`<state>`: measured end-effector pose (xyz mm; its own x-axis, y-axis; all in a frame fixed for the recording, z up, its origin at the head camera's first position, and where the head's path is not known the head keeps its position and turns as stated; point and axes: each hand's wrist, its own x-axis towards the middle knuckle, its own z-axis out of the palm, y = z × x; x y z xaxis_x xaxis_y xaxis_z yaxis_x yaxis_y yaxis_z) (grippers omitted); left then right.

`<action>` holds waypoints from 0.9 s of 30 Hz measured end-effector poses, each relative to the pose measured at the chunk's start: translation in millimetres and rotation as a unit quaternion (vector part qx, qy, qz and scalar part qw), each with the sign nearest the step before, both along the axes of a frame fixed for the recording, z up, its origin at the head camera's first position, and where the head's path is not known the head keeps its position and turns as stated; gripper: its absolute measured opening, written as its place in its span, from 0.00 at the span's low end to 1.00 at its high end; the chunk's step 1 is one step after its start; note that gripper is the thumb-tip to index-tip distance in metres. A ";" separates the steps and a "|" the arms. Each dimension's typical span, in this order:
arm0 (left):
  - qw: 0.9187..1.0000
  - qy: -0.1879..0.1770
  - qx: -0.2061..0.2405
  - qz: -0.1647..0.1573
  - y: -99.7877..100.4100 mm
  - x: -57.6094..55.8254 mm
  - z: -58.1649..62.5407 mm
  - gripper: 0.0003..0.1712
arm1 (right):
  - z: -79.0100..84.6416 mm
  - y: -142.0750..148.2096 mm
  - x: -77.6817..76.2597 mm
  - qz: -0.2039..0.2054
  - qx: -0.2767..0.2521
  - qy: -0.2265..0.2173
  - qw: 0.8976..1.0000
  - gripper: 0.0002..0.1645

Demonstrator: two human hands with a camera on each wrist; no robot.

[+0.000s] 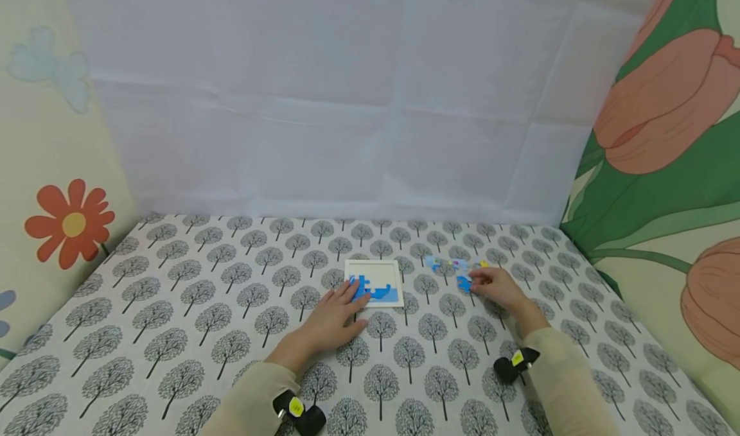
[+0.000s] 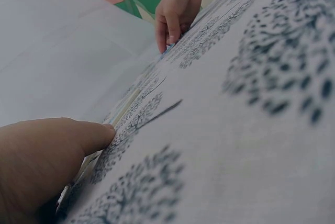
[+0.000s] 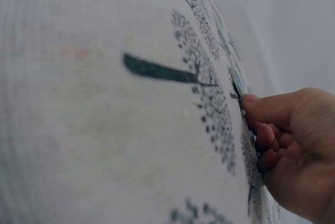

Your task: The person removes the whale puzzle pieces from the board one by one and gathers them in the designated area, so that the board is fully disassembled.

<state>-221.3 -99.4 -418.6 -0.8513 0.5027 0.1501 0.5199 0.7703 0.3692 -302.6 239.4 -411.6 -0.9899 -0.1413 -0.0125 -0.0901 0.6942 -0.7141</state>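
Observation:
A white square puzzle frame [image 1: 372,267] lies mid-table with several joined blue jigsaw pieces [image 1: 378,292] along its lower part. My left hand [image 1: 332,317] rests on the frame's left side with extended fingers, covering some of the pieces. To the right of the frame, my right hand [image 1: 494,286] pinches a blue jigsaw piece [image 1: 464,283] between thumb and fingers, just at the cloth. In the right wrist view, the thumb and curled fingers of the right hand [image 3: 293,135] meet at the edge of a thin piece.
Several loose light-blue and yellow jigsaw pieces [image 1: 453,263] lie beyond the right hand. A tree-patterned cloth [image 1: 231,295] covers the table. Behind it hangs a white sheet [image 1: 324,102], and flower-painted walls [image 1: 665,230] flank both sides.

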 end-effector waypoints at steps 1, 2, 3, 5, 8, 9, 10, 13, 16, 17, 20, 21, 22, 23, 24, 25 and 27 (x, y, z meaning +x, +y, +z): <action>1.000 0.000 0.000 0.000 0.0 0.1 0.0 0.29 | -0.1 -0.1 0.1 0.001 0.002 0.002 1.000 0.17; 1.000 -0.001 0.000 0.000 0.0 0.2 0.1 0.29 | -0.2 -0.1 0.2 0.002 0.006 0.003 1.000 0.17; 1.000 0.000 -0.001 0.000 0.0 0.2 0.1 0.29 | -0.2 0.0 0.4 0.008 0.007 0.004 1.000 0.17; 1.000 0.001 -0.001 -0.001 -0.1 0.6 0.5 0.29 | -0.3 -0.2 0.4 0.007 0.010 0.006 1.000 0.17; 1.000 0.004 0.001 -0.003 0.0 0.9 0.8 0.29 | 0.4 -0.7 0.3 0.008 0.012 0.007 1.000 0.17; 1.000 0.005 0.002 -0.004 0.0 0.8 0.8 0.29 | 0.6 -0.8 0.3 0.007 0.011 0.006 1.000 0.18; 1.000 0.005 0.003 -0.004 0.0 0.8 0.7 0.29 | 0.7 -1.0 0.3 0.003 0.011 0.005 1.000 0.17; 1.000 0.006 0.004 -0.007 -0.3 0.3 -0.7 0.29 | 1.2 0.2 0.8 0.014 0.004 0.004 1.000 0.18; 1.000 0.005 0.005 -0.007 -0.4 -0.4 -2.1 0.29 | 2.0 2.0 1.7 0.021 -0.009 0.001 1.000 0.20; 1.000 0.005 0.005 -0.007 -0.3 -0.6 -2.3 0.29 | 2.2 2.5 1.7 0.021 -0.012 -0.003 1.000 0.20; 1.000 0.003 0.007 -0.004 0.2 -0.6 -1.9 0.30 | 2.8 3.4 1.6 0.017 -0.024 -0.011 1.000 0.21; 1.000 0.002 0.006 -0.003 0.1 -0.4 -1.5 0.30 | 2.9 3.2 1.3 0.012 -0.026 -0.015 0.999 0.21; 1.000 0.001 0.007 -0.003 -0.1 -0.2 -1.3 0.30 | 3.0 3.0 0.8 0.007 -0.029 -0.018 0.999 0.22; 1.000 0.001 0.006 -0.002 -0.3 0.0 -1.2 0.30 | 3.0 3.3 0.5 0.009 -0.033 -0.018 0.999 0.22; 1.000 -0.001 0.007 -0.002 -0.5 0.1 -1.2 0.30 | 2.9 3.2 -0.1 0.008 -0.036 -0.019 0.999 0.22; 1.000 -0.002 0.006 -0.001 -0.8 0.2 -1.2 0.30 | 2.9 2.8 -0.9 0.001 -0.036 -0.021 0.999 0.22; 1.000 -0.003 0.006 0.000 -1.3 0.4 -1.2 0.30 | 3.6 1.5 -2.4 -0.007 -0.036 -0.028 0.999 0.23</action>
<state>-220.9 -100.7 -419.8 -0.8522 0.5009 0.1512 0.5178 0.7659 0.3811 -305.0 240.9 -408.0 -0.9899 -0.1293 -0.0587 -0.0383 0.6412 -0.7665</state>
